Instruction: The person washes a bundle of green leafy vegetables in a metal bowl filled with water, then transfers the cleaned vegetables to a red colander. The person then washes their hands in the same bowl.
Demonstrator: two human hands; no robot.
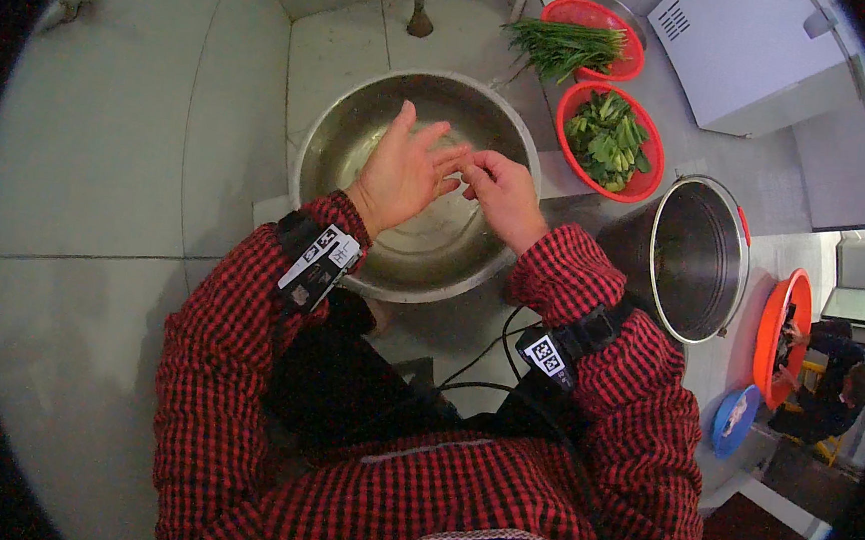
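Observation:
My left hand (pixel 403 170) hovers over a wide stainless steel basin (pixel 408 292), palm turned up and fingers spread, holding no object. From the right, my right hand (pixel 505 198) meets it, with bent fingers and thumb pinched at the tip of a left finger. Whether anything small sits in that pinch is hidden. A little clear water seems to cover the basin's bottom. Just beyond the basin's right rim, leafy greens (pixel 610 143) fill a red plastic basin (pixel 653 176). Long thin green stalks (pixel 568 46) lie across another red basin (pixel 631 62) behind it.
A tall steel bucket (pixel 623 238) stands right of my right forearm. Black cables (pixel 473 384) run between my legs. A white cabinet (pixel 748 59) is at upper right. Far right, a person (pixel 838 389) reaches into an orange tub (pixel 769 346) beside a blue basin (pixel 725 441). A pipe (pixel 419 13) rises behind the steel basin.

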